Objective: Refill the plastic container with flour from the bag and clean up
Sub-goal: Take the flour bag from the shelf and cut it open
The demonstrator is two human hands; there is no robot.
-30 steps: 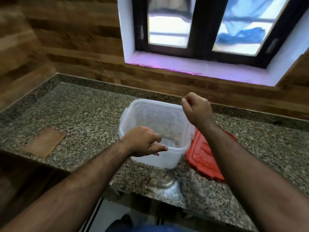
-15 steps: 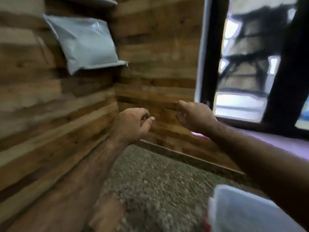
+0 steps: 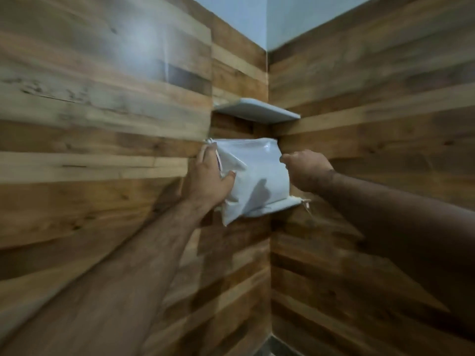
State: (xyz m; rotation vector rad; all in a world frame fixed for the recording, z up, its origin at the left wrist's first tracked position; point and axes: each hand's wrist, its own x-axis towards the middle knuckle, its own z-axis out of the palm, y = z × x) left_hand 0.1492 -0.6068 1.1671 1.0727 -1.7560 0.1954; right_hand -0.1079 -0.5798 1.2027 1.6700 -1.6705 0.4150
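Note:
A white plastic flour bag [image 3: 259, 173] sits on a small corner shelf [image 3: 293, 201] between two wood-panelled walls. My left hand [image 3: 208, 176] grips the bag's left side, thumb on its front and fingers round its edge. My right hand [image 3: 305, 170] is at the bag's right edge with fingers curled; whether it holds the bag is hidden. The plastic container is out of view.
A second white corner shelf [image 3: 257, 113] hangs just above the bag. Wood-panelled walls [image 3: 102, 124] close in on the left and right, meeting at the corner. A dark strip of counter [image 3: 280, 348] shows at the bottom.
The view swung up and left from the container on the counter to the corner shelves. Both hands rose to the flour bag, and my left hand took hold of it.

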